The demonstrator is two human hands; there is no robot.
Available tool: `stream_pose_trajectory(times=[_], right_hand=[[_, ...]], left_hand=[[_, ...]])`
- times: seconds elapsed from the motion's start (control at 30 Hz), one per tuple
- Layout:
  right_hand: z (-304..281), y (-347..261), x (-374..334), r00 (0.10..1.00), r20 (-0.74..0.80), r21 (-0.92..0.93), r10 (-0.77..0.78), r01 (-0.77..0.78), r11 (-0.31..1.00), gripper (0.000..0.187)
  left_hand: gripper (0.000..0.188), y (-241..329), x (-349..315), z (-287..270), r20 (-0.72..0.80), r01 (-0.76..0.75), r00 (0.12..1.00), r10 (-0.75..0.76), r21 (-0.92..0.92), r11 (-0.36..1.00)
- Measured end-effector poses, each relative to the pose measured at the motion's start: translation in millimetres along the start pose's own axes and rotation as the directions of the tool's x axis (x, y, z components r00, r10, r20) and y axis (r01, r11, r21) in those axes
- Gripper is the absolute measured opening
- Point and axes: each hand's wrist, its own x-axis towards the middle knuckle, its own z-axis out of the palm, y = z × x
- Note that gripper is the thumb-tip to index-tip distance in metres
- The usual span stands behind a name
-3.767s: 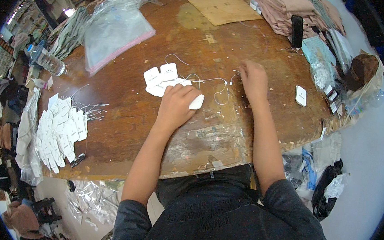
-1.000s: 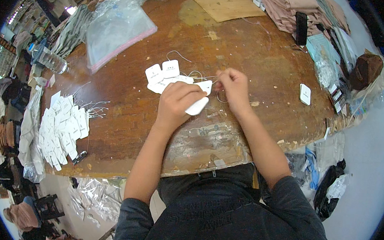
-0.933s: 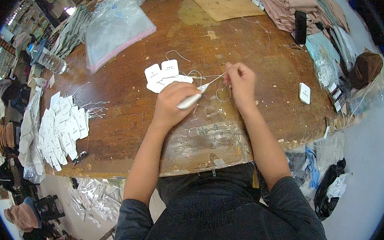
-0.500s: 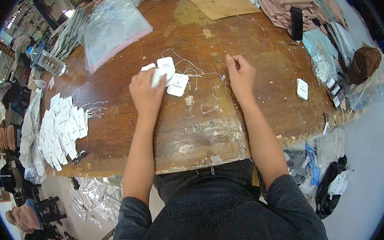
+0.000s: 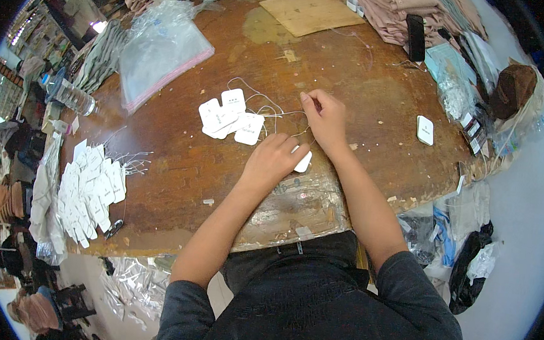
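My left hand (image 5: 277, 159) is closed on a white hang tag (image 5: 303, 162) with rounded corners, which shows at its fingertips beside my right wrist. My right hand (image 5: 326, 118) is pinched closed a little farther away. Thin white strings (image 5: 279, 114) run up to its fingers, and it appears to grip one, though the tips partly hide it. Left of both hands, several loose white hang tags (image 5: 222, 118) overlap on the brown wooden table (image 5: 176, 169), their strings trailing toward my right hand. On the right, a small neat stack of white tags (image 5: 424, 130) lies apart.
A large heap of strung tags (image 5: 94, 191) covers the table's left side. Clear plastic bags (image 5: 159, 59) lie at the far left, near a water bottle (image 5: 73, 95). Folded pink garments (image 5: 393, 13) and a tan envelope (image 5: 311, 13) occupy the far edge. Plastic packets (image 5: 454, 88) sit at the right.
My left hand has moved right and nearer from the loose tags, carrying one tag to beside my right wrist. My right hand has shifted slightly left and nearer.
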Motion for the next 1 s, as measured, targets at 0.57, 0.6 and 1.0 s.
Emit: stream_pose_trajectory(times=[0.57,0.6,1.0], right_hand=[[-5.6,2.0,-0.6,0.996,0.09,0.058,-0.007,0.002,0.998,0.018],[-6.2,0.0,-1.6,0.992,0.126,0.043,-0.017,0.011,0.999,0.017],[2.8,-6.6,-12.2,0.821,0.526,0.206,-0.222,0.13,0.97,0.019]], left_hand=[[0.025,-36.9,-18.1,-18.2,-0.328,0.294,0.823,-0.464,-0.454,0.841],[0.023,-36.1,-17.7,-18.1,-0.312,0.316,0.795,-0.52,-0.519,0.794],[0.017,-27.3,-20.4,-16.7,-0.05,0.313,0.717,-0.695,-0.868,0.385]])
